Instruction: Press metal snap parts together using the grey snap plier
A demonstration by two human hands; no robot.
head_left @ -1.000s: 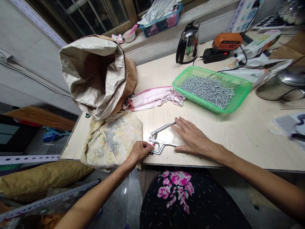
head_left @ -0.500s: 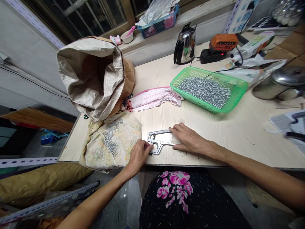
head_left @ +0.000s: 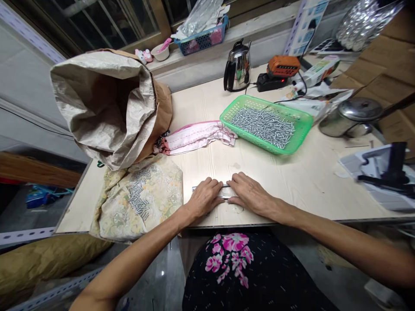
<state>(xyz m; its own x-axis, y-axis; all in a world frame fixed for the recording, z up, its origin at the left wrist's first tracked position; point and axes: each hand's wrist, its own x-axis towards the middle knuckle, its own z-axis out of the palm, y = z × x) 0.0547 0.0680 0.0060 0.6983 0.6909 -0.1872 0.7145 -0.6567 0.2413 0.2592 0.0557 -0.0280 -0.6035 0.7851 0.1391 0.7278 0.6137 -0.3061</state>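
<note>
My left hand (head_left: 205,198) and my right hand (head_left: 249,194) lie side by side near the table's front edge. Both are closed down over flat metal pliers (head_left: 226,192). Only a thin strip of the pliers shows between the hands, with the handles squeezed together. The left hand covers the pliers' head and the right hand covers the handles. Just left of my left hand lies a floral cloth (head_left: 162,203) with several small metal pins (head_left: 139,198) on it.
A green basket (head_left: 303,131) full of metal pins sits behind my hands, to the right. A big open paper sack (head_left: 106,99) and a pink cloth (head_left: 194,136) are at the left. A kettle (head_left: 237,67), an orange charger (head_left: 283,65) and a steel pot (head_left: 352,114) stand further back.
The pliers' handles, spread apart a second ago, are pressed together under my right hand. My left hand moved from the pliers' tip to lie over the head. The view shifted right.
</note>
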